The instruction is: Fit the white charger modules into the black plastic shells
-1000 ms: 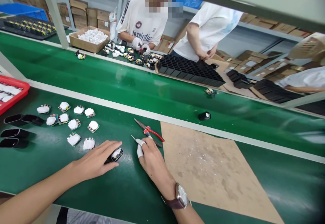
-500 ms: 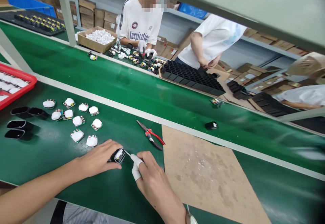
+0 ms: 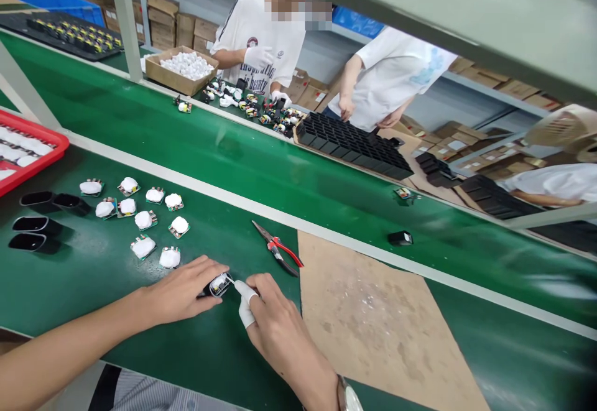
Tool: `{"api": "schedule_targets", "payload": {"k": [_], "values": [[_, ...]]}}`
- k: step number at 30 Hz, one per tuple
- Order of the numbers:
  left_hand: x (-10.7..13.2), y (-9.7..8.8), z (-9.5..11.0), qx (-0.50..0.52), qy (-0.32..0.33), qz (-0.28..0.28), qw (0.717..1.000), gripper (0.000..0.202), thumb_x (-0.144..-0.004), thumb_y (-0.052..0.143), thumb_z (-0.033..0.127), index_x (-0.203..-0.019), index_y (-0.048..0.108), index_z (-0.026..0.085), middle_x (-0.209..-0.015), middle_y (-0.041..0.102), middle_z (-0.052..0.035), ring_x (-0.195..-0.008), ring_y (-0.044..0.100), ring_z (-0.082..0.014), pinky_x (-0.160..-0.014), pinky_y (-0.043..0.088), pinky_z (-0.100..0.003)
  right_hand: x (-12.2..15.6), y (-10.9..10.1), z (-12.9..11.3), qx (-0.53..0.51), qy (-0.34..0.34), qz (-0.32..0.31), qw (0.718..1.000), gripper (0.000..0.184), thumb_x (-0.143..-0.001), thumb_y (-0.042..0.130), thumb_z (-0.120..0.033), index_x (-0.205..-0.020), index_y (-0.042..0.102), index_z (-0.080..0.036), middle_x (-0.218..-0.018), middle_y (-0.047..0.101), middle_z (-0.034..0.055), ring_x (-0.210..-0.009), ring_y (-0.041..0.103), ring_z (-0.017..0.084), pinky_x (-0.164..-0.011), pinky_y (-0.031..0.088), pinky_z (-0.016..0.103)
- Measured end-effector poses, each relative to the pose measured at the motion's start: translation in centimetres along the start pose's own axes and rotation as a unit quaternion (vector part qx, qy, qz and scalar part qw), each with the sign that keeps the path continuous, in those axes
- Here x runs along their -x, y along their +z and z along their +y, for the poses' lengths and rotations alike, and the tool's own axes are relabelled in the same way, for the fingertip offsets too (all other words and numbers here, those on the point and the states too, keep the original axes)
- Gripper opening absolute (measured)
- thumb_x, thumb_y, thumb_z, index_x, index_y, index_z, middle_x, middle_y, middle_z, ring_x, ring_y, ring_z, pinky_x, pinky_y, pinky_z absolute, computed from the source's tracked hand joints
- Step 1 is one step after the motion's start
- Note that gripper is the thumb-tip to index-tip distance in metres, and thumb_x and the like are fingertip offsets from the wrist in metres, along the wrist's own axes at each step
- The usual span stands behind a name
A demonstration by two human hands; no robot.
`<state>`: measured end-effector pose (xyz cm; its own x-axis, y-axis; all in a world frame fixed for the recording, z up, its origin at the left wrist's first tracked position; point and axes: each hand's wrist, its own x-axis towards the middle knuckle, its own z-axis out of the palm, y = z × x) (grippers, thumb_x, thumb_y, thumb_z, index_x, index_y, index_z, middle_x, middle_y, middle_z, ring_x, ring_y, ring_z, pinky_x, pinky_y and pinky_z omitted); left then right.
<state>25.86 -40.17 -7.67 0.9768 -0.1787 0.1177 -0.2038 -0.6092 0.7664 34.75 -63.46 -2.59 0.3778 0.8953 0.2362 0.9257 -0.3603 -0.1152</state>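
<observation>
My left hand [image 3: 186,288] is closed round a black plastic housing [image 3: 205,291] lying on the green bench, its open end facing right. Inside that end a circuit board with a white pad [image 3: 218,284] shows. White finger covers sit on the thumb and forefinger of my right hand [image 3: 280,327], which pinches a thin pointed tool [image 3: 231,280]. Its tip is at the housing's open mouth; most of the tool is hidden by my fingers, so its exact kind is unclear. Several circuit boards with white pads [image 3: 143,247] lie beyond my left hand.
Red-handled long-nose pliers [image 3: 276,248] lie beside a brown cardboard sheet [image 3: 373,311]. Several empty black housings [image 3: 35,226] and a red tray [image 3: 60,143] are at left. Across the green conveyor belt [image 3: 261,156], co-workers in white shirts [image 3: 284,44] stand near a black housing block [image 3: 349,143].
My right hand has moved slightly left and up, bringing the tool into the housing's mouth. Parts on the belt have shifted right. One co-worker's gloved hand has risen.
</observation>
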Motion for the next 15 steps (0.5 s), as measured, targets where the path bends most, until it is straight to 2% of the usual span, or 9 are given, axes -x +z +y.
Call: {"api": "schedule_targets", "payload": {"k": [4, 7, 10, 15], "values": [[0.0, 0.1, -0.1, 0.021, -0.022, -0.015, 0.999, 0.06, -0.099, 0.064, 0.017, -0.155, 0.047, 0.029, -0.127, 0.066, -0.008, -0.123, 0.064, -0.0254, -0.105, 0.057, -0.041, -0.1, 0.0, 0.8, -0.03, -0.017, -0.008, 0.999, 0.025, -0.087, 0.047, 0.002, -0.088, 0.054, -0.022, -0.109, 0.061, 0.0116, -0.092, 0.059, 0.024, -0.056, 0.049, 0.032], [0.1, 0.1, 0.0, 0.032, -0.051, -0.023, 0.998, 0.069, -0.097, 0.064, 0.016, -0.16, 0.04, 0.033, -0.135, 0.063, -0.0073, -0.128, 0.063, -0.025, -0.111, 0.053, -0.041, -0.3, -0.1, 1.2, -0.041, -0.026, -0.005, 0.999, 0.023, -0.092, 0.047, -0.001, -0.092, 0.056, -0.021, -0.108, 0.061, 0.0113, -0.09, 0.059, 0.023, -0.055, 0.048, 0.032], [0.1, 0.0, 0.3, 0.034, -0.073, -0.04, 0.996, 0.076, -0.098, 0.063, 0.017, -0.164, 0.03, 0.036, -0.143, 0.063, -0.0055, -0.139, 0.055, -0.0274, -0.116, 0.049, -0.044, -0.4, -0.4, 1.6, -0.052, -0.029, -0.003, 0.998, 0.021, -0.094, 0.048, -0.002, -0.093, 0.056, -0.021, -0.106, 0.061, 0.0113, -0.089, 0.06, 0.023, -0.055, 0.046, 0.031], [-0.1, -0.3, 0.6, 0.034, -0.073, -0.061, 0.995, 0.079, -0.1, 0.061, 0.018, -0.166, 0.021, 0.036, -0.145, 0.067, -0.0017, -0.143, 0.05, -0.0286, -0.117, 0.046, -0.048, 0.0, -0.8, 2.1, -0.097, -0.038, -0.016, 0.994, 0.019, -0.095, 0.049, -0.003, -0.094, 0.057, -0.02, -0.107, 0.062, 0.0113, -0.09, 0.06, 0.023, -0.059, 0.049, 0.031]]}}
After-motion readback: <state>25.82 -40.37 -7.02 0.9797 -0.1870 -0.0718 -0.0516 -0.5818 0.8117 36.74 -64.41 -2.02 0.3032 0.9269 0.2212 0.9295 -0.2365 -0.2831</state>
